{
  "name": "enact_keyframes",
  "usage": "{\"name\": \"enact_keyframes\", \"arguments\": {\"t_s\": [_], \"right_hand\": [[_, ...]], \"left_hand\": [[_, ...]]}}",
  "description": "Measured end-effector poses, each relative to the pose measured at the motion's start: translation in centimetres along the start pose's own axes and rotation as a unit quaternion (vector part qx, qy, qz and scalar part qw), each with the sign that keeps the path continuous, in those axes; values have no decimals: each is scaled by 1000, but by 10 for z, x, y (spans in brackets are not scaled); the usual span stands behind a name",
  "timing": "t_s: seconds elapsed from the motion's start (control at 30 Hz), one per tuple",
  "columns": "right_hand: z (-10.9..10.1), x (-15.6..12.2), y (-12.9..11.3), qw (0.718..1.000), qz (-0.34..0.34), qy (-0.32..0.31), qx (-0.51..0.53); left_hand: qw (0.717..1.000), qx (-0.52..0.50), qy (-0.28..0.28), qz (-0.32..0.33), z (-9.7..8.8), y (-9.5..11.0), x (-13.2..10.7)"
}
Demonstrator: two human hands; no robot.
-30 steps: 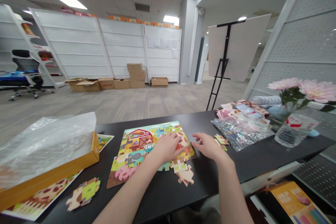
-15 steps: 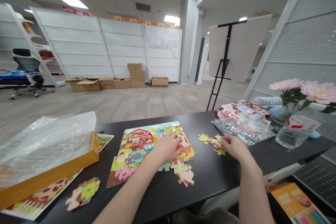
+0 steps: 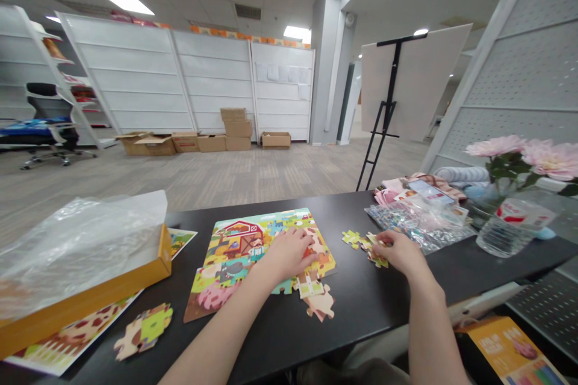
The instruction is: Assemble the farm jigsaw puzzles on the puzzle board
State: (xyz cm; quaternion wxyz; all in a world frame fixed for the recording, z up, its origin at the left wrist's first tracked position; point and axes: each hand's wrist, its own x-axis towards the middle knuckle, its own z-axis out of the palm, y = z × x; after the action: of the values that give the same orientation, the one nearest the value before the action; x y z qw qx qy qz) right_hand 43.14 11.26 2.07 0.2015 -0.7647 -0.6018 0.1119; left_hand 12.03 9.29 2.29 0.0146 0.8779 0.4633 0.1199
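Note:
A farm-picture jigsaw puzzle (image 3: pixel 239 252) with a red barn lies partly assembled on the black table (image 3: pixel 352 307). My left hand (image 3: pixel 289 252) rests flat on its right part, fingers stretched out. My right hand (image 3: pixel 400 251) is at a small heap of loose puzzle pieces (image 3: pixel 361 242) to the right of the puzzle, fingers curled and pinching at a piece there. Two joined pieces (image 3: pixel 316 298) sit just below the puzzle's lower right corner.
An orange box lid (image 3: pixel 85 295) with a clear plastic sheet (image 3: pixel 76 240) lies at the left over a printed picture sheet. Loose pieces (image 3: pixel 142 329) lie near the front left. A plastic bag of pieces (image 3: pixel 418 222) and a glass vase of pink flowers (image 3: pixel 510 216) stand at the right.
My right hand moved from beside the puzzle's right edge out to the heap of loose pieces and closed its fingers on them. My left hand stayed on the puzzle.

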Motion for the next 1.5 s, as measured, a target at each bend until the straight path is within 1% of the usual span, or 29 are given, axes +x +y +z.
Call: {"name": "enact_keyframes", "arguments": {"t_s": [0.13,0.23,0.33,0.4,0.43,0.5,0.57,0.63,0.7,0.77,0.83,0.97,1.13,1.33,1.4,1.5], "right_hand": [[1,0,-2,999,-5,-32,-20],[3,0,-1,999,-8,-36,-9],[7,1,-1,998,-43,-8,33],[9,1,-2,993,-82,4,85],[11,2,-4,988,-97,-2,122],[12,0,-8,970,-115,-44,212],[12,-4,-16,942,-127,-102,294],[10,-10,-24,911,-148,-152,354],[7,-16,-33,886,-171,-194,385],[6,-21,-41,872,-190,-231,388],[7,-24,-48,871,-193,-254,373],[14,-26,-59,882,-179,-269,344],[20,-29,-69,881,-180,-289,327],[25,-30,-72,867,-175,-321,340],[25,-28,-71,868,-176,-319,338],[23,-25,-65,888,-175,-281,320]], "left_hand": [[1000,4,1,2,-1,0,0],[1000,1,-1,1,-2,0,0],[1000,-1,-2,-2,-2,0,0],[1000,-4,-3,-2,-3,0,0],[1000,-8,-4,0,-2,0,0],[1000,-18,2,-1,-2,-1,0],[999,-34,15,-2,-2,-2,0],[998,-55,31,1,-4,-3,1],[996,-80,40,2,-8,-3,1],[994,-103,27,0,-14,-2,1],[994,-112,-4,4,-20,0,1],[993,-107,-53,22,-28,4,-1],[989,-118,-80,26,-26,-1,-4],[989,-110,-97,20,-25,-6,-4],[987,-119,-110,22,-26,-6,-4],[979,-152,-135,16,-27,-9,-5]]}}
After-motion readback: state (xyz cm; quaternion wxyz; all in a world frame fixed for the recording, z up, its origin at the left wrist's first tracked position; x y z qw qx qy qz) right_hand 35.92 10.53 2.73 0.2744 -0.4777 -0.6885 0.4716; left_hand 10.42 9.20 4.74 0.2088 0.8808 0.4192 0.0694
